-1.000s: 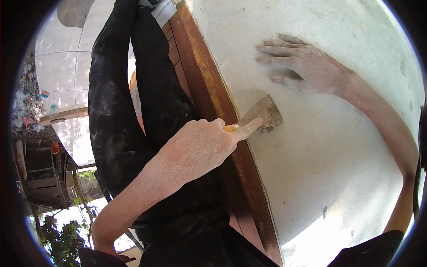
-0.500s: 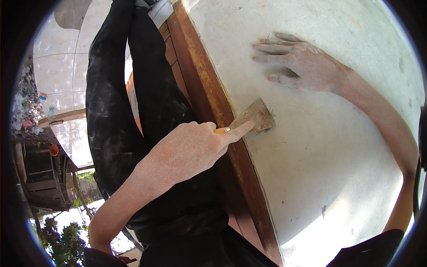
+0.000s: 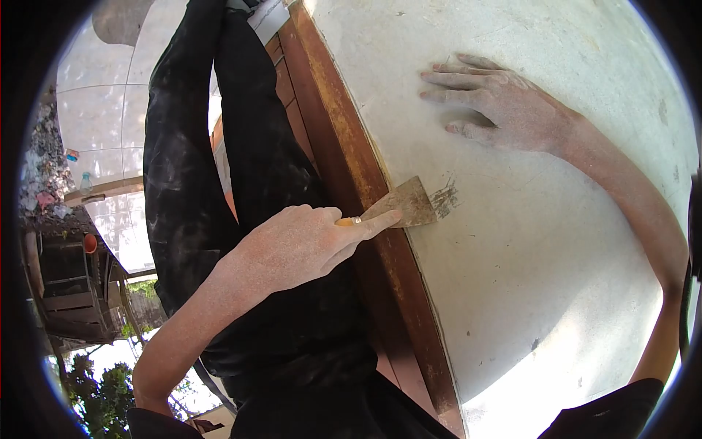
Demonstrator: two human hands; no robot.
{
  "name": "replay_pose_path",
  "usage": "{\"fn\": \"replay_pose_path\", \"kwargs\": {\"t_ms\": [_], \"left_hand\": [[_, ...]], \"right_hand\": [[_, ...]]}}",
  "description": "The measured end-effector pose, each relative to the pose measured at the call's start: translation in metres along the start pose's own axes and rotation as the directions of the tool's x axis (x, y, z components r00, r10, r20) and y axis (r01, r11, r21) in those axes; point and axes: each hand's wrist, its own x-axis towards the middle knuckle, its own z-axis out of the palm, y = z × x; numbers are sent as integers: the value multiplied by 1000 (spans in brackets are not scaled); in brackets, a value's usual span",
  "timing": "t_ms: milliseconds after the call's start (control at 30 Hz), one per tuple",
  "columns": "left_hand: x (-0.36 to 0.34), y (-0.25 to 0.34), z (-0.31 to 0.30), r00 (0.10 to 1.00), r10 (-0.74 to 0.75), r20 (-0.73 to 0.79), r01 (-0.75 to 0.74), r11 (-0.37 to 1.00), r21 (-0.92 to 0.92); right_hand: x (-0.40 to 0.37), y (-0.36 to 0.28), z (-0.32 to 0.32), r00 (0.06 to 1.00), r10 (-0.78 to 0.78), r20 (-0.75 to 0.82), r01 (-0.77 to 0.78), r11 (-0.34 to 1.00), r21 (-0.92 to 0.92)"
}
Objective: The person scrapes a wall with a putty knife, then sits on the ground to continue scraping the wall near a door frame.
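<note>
My left hand [image 3: 307, 238] is closed around the yellow handle of a putty knife [image 3: 409, 203], its index finger stretched along the dusty metal blade. The blade's wide end lies over the pale surface [image 3: 504, 263], just past the brown edge strip [image 3: 358, 157]. Right beside the blade is a dark, scratchy mark [image 3: 444, 197] on that surface. Higher up, my right hand [image 3: 504, 102] rests palm down on the pale surface, fingers stretched out and thumb apart, holding nothing. Both hands look dusty.
Black-trousered legs [image 3: 183, 146] extend up the left side, beside the brown edge. Light floor tiles [image 3: 91, 121] lie beyond them, with debris [image 3: 44, 186] and a dark wooden structure [image 3: 69, 278] farther left. Sunlight falls on the lower part of the pale surface.
My left hand has drawn the putty knife left and slightly down, toward the brown edge. More of the dark mark beside the blade shows. My right hand stays on the surface.
</note>
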Motion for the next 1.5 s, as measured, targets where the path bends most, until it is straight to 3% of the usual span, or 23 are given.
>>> {"fn": "replay_pose_path", "kwargs": {"t_ms": [133,267,333,467,667,767,833,1067,1133,1333,1500], "left_hand": [[4,2,2,993,52,-105,-45,996,72],[19,15,-10,995,73,-74,-64,990,128],[15,12,-7,972,180,-152,-148,969,200],[0,3,-5,995,95,-33,-87,978,190],[21,7,-5,989,87,-123,-73,990,117],[25,5,-10,971,164,-173,-146,983,113],[9,2,-9,992,112,-65,-104,988,115],[7,-8,-2,999,54,-2,-53,981,186],[9,-9,-4,992,111,-64,-98,979,179],[21,-18,-4,977,203,-61,-192,971,144],[23,-4,-4,977,197,-83,-178,965,190]], "right_hand": [[-1,3,6,999,-13,-40,13,1000,7],[-1,1,3,1000,-2,-29,2,1000,7],[-2,-2,3,999,27,-27,-28,999,-18],[-2,7,12,995,-55,-81,52,998,-44],[1,0,5,1000,4,-30,-3,1000,23],[1,2,2,1000,-21,-6,21,1000,-5],[1,-1,0,1000,2,9,-2,1000,-7],[0,1,5,1000,16,-20,-16,1000,3],[2,2,4,1000,-17,-17,16,1000,-8],[3,6,10,996,-45,-74,42,998,-45],[6,3,3,1000,-24,-12,24,1000,6]]}}
